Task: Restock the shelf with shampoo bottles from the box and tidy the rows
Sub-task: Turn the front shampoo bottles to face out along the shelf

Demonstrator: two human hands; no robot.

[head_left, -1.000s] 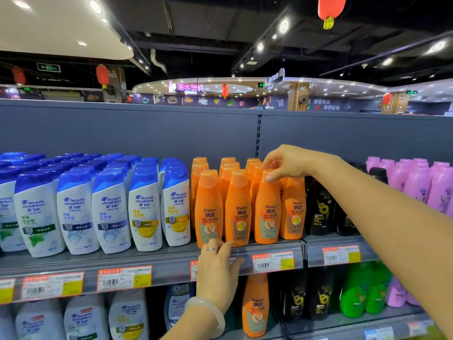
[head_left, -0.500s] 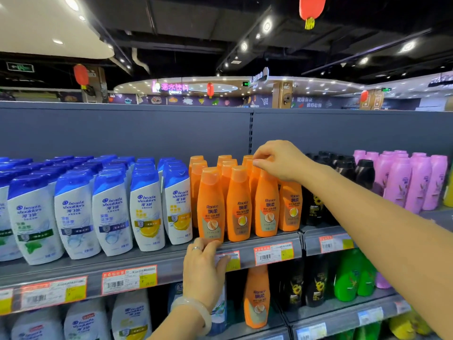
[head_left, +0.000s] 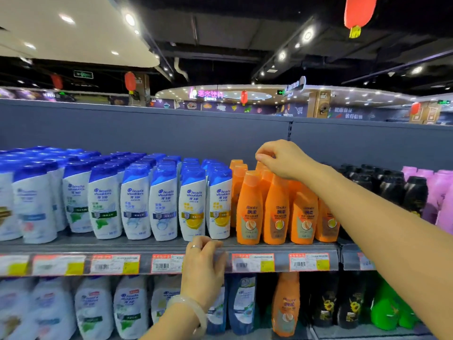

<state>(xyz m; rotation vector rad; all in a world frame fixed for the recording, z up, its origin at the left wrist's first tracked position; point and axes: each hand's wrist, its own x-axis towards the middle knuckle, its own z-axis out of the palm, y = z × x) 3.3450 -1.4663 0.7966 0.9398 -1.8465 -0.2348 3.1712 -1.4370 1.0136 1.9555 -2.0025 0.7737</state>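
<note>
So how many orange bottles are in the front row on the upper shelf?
4. Left to right along the upper shelf edge: first orange bottle, second, third, fourth partly behind the right forearm. More stand in rows behind, some hidden by the right hand.

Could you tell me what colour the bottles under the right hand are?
Orange bottles, clearest in the head view.

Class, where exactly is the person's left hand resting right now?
In the head view, the left hand rests low and centre on the front edge of the upper shelf, just below the white-and-blue bottles.
</note>
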